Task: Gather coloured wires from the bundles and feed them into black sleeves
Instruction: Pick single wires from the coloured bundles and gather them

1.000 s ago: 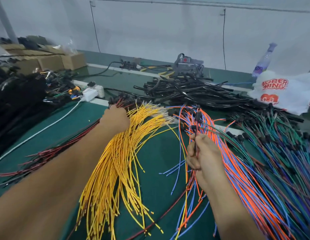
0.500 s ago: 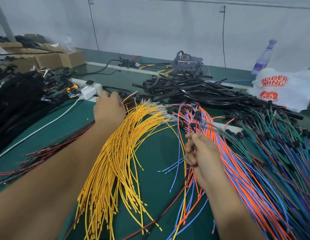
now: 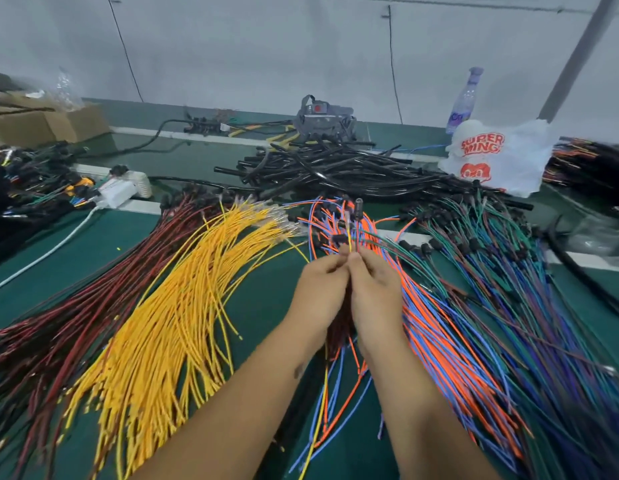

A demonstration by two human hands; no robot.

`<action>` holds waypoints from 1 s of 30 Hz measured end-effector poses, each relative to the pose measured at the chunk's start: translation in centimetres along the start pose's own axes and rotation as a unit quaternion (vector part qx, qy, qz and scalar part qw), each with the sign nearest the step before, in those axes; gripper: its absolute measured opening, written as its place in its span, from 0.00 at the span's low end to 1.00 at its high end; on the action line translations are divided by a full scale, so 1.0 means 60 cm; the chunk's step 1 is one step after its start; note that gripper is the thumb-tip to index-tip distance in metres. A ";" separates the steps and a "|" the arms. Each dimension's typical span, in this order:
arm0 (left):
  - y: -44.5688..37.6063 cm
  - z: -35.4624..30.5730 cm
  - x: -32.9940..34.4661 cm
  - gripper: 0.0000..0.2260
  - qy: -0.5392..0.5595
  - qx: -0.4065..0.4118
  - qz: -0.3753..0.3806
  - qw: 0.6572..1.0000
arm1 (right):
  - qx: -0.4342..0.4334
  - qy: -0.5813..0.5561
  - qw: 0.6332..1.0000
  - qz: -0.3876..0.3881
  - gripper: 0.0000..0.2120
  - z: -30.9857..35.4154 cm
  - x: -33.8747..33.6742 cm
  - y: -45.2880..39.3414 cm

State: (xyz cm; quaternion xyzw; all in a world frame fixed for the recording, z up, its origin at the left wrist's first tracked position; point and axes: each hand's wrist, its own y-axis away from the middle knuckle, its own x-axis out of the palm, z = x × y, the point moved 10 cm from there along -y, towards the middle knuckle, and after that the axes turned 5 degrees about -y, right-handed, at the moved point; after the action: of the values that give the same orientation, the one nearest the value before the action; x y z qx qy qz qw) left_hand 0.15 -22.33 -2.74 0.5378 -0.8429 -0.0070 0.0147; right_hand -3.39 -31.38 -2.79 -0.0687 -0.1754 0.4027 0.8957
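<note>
The left hand (image 3: 320,292) and the right hand (image 3: 375,292) are held side by side, touching, at the centre of the view; a small gathered set of wires (image 3: 349,237) is pinched between the curled fingertips of both. The set's ends rise toward 12 o'clock above the fingers, a yellow strand and dark connectors being distinguishable, while its tails hang toward 6 o'clock between the forearms. The yellow wire bundle (image 3: 169,327) is fanned across the green table (image 3: 104,233) at 9 o'clock of the hands, with the dark red bundle (image 3: 79,306) just beyond it on the same side. The orange and blue bundle (image 3: 450,344) is spread directly beside the right hand at 3 to 4 o'clock, and the green and blue bundle (image 3: 522,278) is laid farther out toward 3 o'clock. The pile of black sleeves (image 3: 335,168) is seen at 12 o'clock, well apart from the hands. A white printed plastic bag (image 3: 498,154) and a clear bottle (image 3: 465,98) are placed at 1 o'clock, cardboard boxes (image 3: 48,123) at 10 o'clock.
</note>
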 end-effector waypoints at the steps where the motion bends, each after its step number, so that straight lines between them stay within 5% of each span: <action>1: 0.000 0.000 -0.001 0.11 0.017 -0.007 0.007 1.000 | 0.009 -0.006 1.000 0.000 0.17 -0.001 0.000 -0.001; 7: -0.005 0.006 -0.016 0.11 0.047 -0.031 0.032 0.998 | 0.077 0.026 0.997 0.019 0.10 -0.020 0.015 0.008; 11: -0.009 0.006 -0.020 0.10 0.108 -0.027 0.027 0.993 | 0.010 0.151 0.981 0.117 0.20 0.007 0.051 0.020; 15: -0.025 -0.001 -0.045 0.12 0.089 0.002 0.008 0.996 | -0.045 0.266 0.962 0.053 0.21 0.047 0.012 -0.002; 20: -0.024 0.007 -0.039 0.12 0.053 0.003 0.040 0.998 | -0.034 0.566 0.823 0.030 0.20 0.068 -0.049 -0.071; 25: -0.022 0.012 -0.045 0.11 0.100 -0.025 0.026 0.994 | 0.025 0.669 0.741 0.051 0.15 0.053 -0.089 -0.091; 30: -0.023 0.010 -0.053 0.14 0.161 0.001 -0.011 0.987 | -0.075 0.564 0.822 -0.010 0.10 0.123 -0.070 -0.092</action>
State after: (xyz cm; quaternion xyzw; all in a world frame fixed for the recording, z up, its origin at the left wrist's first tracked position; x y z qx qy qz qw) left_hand 2.71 -20.04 -3.46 0.5409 -0.8238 0.0805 0.1492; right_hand -4.84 -38.34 4.47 -0.3492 0.3306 0.2705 0.8340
